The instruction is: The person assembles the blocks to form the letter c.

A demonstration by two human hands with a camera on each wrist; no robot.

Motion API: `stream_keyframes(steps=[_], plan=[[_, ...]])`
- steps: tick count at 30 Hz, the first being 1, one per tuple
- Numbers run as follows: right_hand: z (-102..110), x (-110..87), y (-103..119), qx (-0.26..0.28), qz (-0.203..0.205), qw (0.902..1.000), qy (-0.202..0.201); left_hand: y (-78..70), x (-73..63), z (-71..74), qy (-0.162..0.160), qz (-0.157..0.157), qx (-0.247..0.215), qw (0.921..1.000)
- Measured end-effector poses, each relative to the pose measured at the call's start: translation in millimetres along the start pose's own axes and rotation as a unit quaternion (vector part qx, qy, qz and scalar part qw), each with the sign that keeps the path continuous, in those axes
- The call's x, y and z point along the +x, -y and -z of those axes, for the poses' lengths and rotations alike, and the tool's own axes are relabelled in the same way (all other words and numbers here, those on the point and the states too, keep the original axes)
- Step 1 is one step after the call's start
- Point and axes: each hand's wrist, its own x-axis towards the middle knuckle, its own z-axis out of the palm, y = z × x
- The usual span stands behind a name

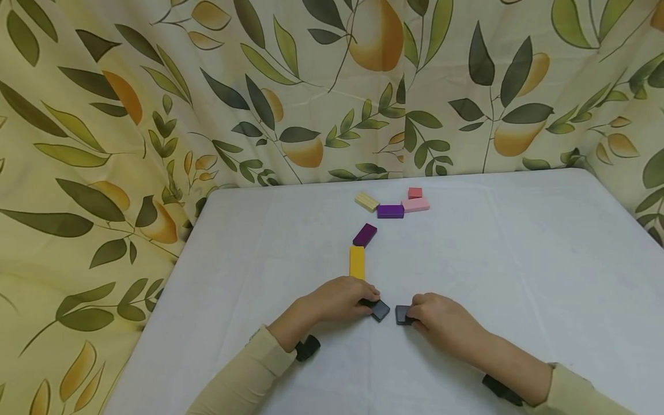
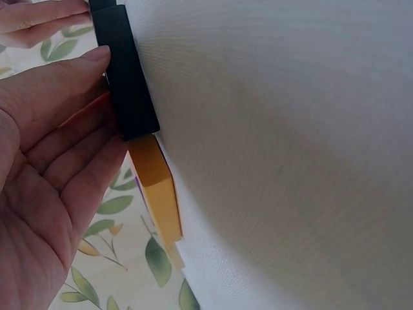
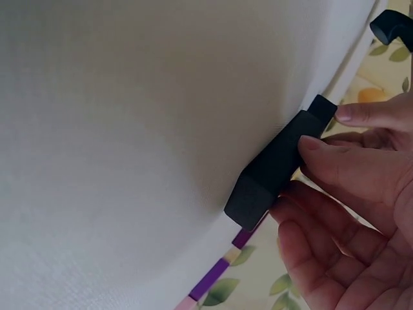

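My left hand pinches a dark grey block against the white cloth, just below the near end of a yellow block. In the left wrist view the thumb lies on the side of that dark block, and the yellow block touches or nearly touches its end. My right hand pinches a second dark grey block between thumb and fingers. A small gap separates the two dark blocks in the head view. The fingers cover part of each block.
Beyond the yellow block, a dark purple block leads toward a purple block. A pale yellow block, a pink block and a coral block lie near the table's far edge. Patterned curtains hang behind.
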Motion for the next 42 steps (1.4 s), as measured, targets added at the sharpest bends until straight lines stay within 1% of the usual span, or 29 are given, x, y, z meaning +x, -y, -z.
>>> stream_keyframes(steps=[9,14,21,28,34,42], plan=[[-0.1,0.6,2.5,0.012,0.005,0.9999,0.008,-0.1,-0.5,0.2,0.001,0.003,-0.005,1.0000],[-0.9,0.6,4.8,-0.002,0.007,1.0000,0.005,-0.1,0.1,0.3,0.000,0.007,-0.006,1.0000],[-3.5,-0.3,8.8,-0.025,-0.005,0.9997,-0.002,-0.9,-0.8,0.5,-0.002,-0.001,0.011,0.9999],[-5.5,-1.2,12.7,-0.036,-0.005,0.9993,-0.008,-1.3,-0.7,0.4,-0.004,0.002,0.008,1.0000],[-6.2,-0.3,13.3,-0.040,-0.005,0.9992,-0.002,-0.5,-0.9,-0.3,-0.003,0.004,0.011,0.9999],[-6.5,0.5,14.3,-0.039,0.002,0.9992,-0.010,-0.4,-1.8,0.0,-0.007,0.000,0.009,0.9999]])
